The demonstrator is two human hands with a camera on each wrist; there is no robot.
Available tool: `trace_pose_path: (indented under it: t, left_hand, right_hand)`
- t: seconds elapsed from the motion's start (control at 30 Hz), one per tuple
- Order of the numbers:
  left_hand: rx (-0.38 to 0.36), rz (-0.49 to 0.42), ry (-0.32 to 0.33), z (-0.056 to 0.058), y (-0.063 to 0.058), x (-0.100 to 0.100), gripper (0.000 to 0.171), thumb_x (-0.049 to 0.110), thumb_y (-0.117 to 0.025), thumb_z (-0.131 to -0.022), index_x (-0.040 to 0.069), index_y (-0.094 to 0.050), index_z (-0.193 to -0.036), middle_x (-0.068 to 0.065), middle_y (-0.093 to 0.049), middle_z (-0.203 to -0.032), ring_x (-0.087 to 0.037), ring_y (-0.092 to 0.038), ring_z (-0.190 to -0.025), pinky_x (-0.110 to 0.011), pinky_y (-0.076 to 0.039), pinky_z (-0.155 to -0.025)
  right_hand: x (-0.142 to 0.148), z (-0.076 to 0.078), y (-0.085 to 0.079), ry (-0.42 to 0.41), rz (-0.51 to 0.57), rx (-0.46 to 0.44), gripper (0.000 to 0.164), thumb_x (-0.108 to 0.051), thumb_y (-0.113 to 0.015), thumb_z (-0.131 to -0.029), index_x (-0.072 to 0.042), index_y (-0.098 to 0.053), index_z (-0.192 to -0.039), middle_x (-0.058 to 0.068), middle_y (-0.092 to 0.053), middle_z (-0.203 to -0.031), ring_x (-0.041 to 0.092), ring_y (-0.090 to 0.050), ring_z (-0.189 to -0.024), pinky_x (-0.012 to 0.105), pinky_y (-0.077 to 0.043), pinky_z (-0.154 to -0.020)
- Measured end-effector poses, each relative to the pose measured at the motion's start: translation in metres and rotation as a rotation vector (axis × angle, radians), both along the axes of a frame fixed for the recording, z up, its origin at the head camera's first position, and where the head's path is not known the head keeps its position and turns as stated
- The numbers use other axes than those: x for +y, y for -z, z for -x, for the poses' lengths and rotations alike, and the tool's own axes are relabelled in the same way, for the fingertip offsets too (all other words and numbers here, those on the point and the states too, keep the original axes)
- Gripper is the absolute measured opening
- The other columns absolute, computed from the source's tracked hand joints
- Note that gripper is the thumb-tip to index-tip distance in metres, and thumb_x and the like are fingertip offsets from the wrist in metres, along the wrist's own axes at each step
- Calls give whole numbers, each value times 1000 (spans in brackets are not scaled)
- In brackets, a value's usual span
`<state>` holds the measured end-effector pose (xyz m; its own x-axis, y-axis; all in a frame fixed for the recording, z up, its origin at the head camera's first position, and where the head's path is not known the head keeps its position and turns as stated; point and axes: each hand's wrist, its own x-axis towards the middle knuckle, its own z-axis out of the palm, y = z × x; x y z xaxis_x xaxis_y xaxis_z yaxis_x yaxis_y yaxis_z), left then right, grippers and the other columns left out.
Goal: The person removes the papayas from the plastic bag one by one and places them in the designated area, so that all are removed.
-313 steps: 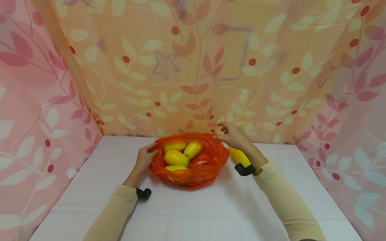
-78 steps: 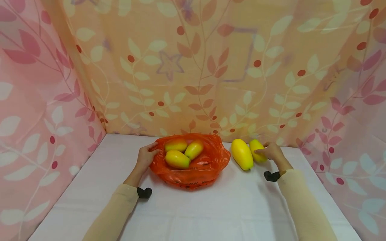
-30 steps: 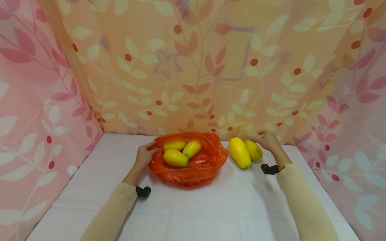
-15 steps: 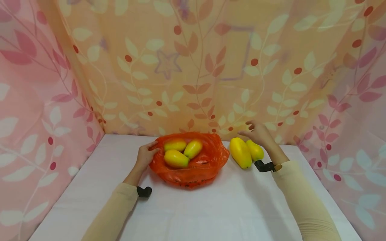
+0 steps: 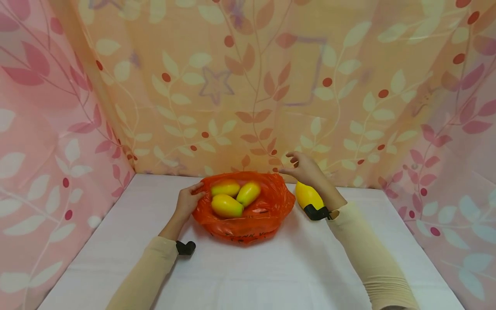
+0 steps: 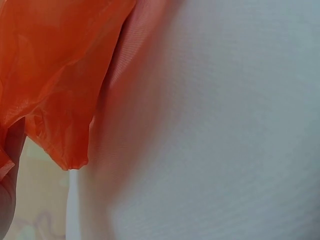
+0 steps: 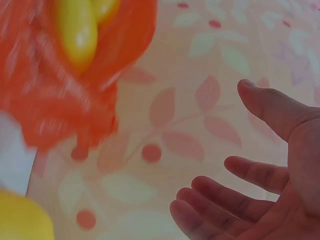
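Note:
An orange-red plastic bag [image 5: 271, 211] lies with its mouth spread on the table. Inside it, three yellow mangoes [image 5: 226, 206] with greenish ends rest together toward the left. My left hand [image 5: 187, 202] pinches the bag's left rim; the left wrist view shows only part of that hand beside the orange plastic. Over the table, near the bag's right rim, my right hand [image 5: 304, 170] hangs with fingers spread and holds nothing, as the right wrist view confirms. Below its wrist sits a larger yellow fruit [image 5: 308, 196], partly covered by the forearm. The smaller fruit next to it is hidden behind the arm.
A white cloth covers the table [image 5: 240, 275]. A flowered curtain [image 5: 248, 86] closes off the back, and pink flowered sheets stand at both sides. Each wrist carries a black mount [image 5: 186, 248].
Four fruits were in the bag earlier; now three are. My right hand set a smaller fruit beside the larger one, released it, and moved left toward the bag. My left hand stayed on the rim.

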<state>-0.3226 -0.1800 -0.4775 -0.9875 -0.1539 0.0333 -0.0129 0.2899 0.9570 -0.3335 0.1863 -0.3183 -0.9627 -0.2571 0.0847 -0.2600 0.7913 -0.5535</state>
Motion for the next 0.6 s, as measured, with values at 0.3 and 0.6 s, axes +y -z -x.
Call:
trace_pose_path:
  t: [0.3,0.6]
  left_hand:
    - [13,-1,1,-1,-1,1,44,5,-62,-92,-1,-55,-135,-21,-51,-142,-30,-40,-140,-44,-35,-115]
    - [5,-31,5,-1,-3,3,44,3,-62,-92,-1,-55,-135,-19,-53,-141,-27,-40,-140,-42,-35,-116]
  right_hand:
    - [-42,-5,5,-111,33,18,64,-35,-73,-86,-4,-50,-138,22,-57,-131,38,-57,-114,47,-53,-94]
    - [-74,-9,21,-196,27,-34,67,-38,-75,-85,-6,-50,-138,20,-57,-134,38,-55,-122,47,-51,-99]
